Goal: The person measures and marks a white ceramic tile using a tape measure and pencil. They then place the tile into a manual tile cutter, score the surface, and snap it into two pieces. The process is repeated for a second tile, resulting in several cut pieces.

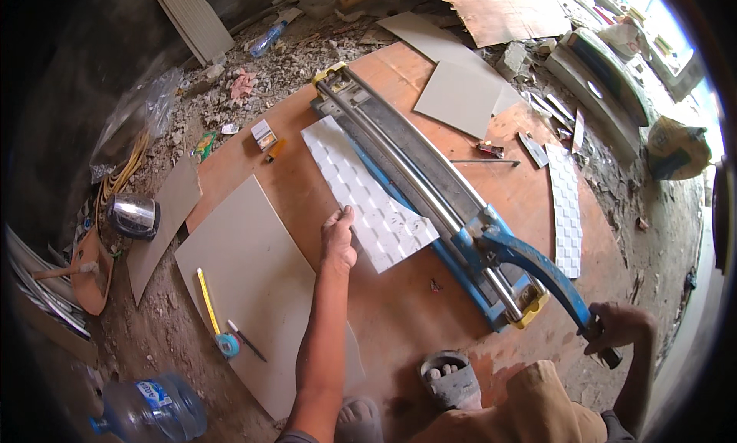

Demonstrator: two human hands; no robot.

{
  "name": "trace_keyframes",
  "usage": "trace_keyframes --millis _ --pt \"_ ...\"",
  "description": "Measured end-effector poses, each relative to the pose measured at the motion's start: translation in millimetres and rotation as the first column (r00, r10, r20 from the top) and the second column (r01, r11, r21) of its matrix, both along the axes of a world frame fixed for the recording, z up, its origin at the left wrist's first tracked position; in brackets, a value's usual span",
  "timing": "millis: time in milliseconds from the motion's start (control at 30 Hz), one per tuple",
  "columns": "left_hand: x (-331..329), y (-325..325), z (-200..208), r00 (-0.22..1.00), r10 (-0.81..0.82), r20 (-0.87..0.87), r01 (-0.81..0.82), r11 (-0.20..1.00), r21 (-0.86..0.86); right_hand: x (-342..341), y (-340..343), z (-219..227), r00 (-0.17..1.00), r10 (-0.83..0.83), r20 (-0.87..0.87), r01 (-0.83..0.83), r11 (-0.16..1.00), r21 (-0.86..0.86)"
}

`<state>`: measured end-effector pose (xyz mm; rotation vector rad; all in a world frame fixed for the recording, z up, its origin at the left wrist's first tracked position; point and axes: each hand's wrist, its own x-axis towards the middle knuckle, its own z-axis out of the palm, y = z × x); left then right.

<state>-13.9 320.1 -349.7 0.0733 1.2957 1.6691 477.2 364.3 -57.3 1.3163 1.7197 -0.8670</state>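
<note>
My left hand is closed on the near left edge of a white tile with a raised checkered pattern. The tile's right side is cut in an inward curve, and it lies along the left side of a blue manual tile cutter. At the lower right, my right hand wraps around the end of the cutter's blue lever handle. The handle joins a carriage on the steel rails near the cutter's near end.
The cutter stands on a brown board. A large beige tile carries a tape measure and a marker. Another patterned strip lies right; plain tiles lie far. Rubble, a water jug and an angle grinder are leftward.
</note>
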Motion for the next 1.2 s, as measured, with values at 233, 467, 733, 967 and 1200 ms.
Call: trace_keyframes --millis 233,467,733,967,1200 --pt "30 38 -4 0.999 -0.013 -0.044 0.013 1.0 0.003 -2 20 -16 0.999 0.034 0.008 -0.031 0.979 -0.2" --pt "52 62 4 0.993 -0.047 -0.105 0.033 0.99 -0.139 -9 53 -44 0.997 0.07 -0.043 -0.08 0.941 -0.329" --pt "51 71 31 0.973 -0.225 0.044 0.23 0.955 -0.187 -56 166 -115 0.822 -0.121 -0.556 0.128 0.991 -0.027" --pt "49 99 30 0.948 -0.316 0.031 0.302 0.868 -0.394 -123 191 -183 0.651 -0.403 -0.643 0.353 0.911 -0.213" --pt "61 113 37 0.905 -0.422 0.057 0.418 0.853 -0.313 -128 189 -240 0.606 -0.522 -0.601 0.443 0.848 -0.29"
